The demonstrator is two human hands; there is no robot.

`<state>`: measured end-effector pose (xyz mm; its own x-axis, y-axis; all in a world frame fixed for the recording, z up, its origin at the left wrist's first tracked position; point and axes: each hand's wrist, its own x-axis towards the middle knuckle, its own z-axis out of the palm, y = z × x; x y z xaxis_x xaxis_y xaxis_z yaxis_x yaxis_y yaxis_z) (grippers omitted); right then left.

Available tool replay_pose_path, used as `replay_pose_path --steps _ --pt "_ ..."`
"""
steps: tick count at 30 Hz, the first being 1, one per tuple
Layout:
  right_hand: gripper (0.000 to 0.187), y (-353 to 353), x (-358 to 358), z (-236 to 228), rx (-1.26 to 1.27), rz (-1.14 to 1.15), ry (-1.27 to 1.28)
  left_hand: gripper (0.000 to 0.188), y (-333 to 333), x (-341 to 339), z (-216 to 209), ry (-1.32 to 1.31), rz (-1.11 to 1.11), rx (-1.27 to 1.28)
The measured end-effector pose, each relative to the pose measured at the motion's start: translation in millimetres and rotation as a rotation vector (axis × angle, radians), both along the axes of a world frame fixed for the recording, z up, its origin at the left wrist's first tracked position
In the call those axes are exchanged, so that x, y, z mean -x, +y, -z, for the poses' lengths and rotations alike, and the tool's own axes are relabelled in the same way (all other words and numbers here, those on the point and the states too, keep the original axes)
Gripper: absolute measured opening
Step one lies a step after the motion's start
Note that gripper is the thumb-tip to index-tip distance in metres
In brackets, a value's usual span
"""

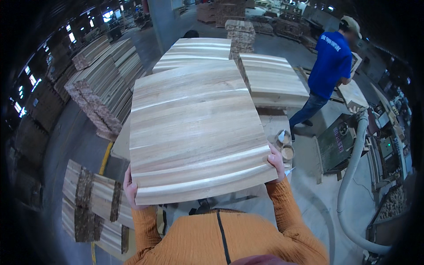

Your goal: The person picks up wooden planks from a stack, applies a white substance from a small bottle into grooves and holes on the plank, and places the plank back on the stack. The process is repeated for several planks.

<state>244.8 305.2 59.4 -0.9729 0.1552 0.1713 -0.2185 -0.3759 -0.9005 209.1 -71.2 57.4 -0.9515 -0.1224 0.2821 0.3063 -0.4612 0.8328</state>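
A large wooden panel (198,128), pale with darker grain bands running across it, is held up in front of my chest. My left hand (130,189) grips its near left edge, with the fingers partly hidden underneath. On the other side my right hand (276,164) clasps the near right edge, thumb on top. The panel hides most of the work surface below it. Just past my right hand, two round containers (287,153) with brownish contents stand on that surface, a pale pointed tool (282,136) in one of them.
Stacked panels stand beyond mine (274,79), at the left (99,88) and at the lower left (95,198). A person in a blue shirt (329,62) stands at the far right. A dark green machine (338,143) with a pale flexible hose (351,176) is on the right.
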Motion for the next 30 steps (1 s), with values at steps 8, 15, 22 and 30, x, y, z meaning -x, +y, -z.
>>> replay_pose_path --steps 8,15,22,30 --pt "0.067 10 -57 13 0.127 -0.113 -0.255 0.063 8 -91 13 -0.189 0.061 0.035" --pt "0.047 54 -46 28 0.275 -0.093 -0.456 0.055 3 -75 -3 -0.389 0.141 -0.105" --pt "0.062 35 17 -75 0.466 -0.395 -0.092 0.073 12 -2 -25 0.284 -0.294 0.723" --pt "0.034 182 76 -6 -0.813 0.202 -0.187 0.081 29 112 -32 0.716 -0.336 0.494"
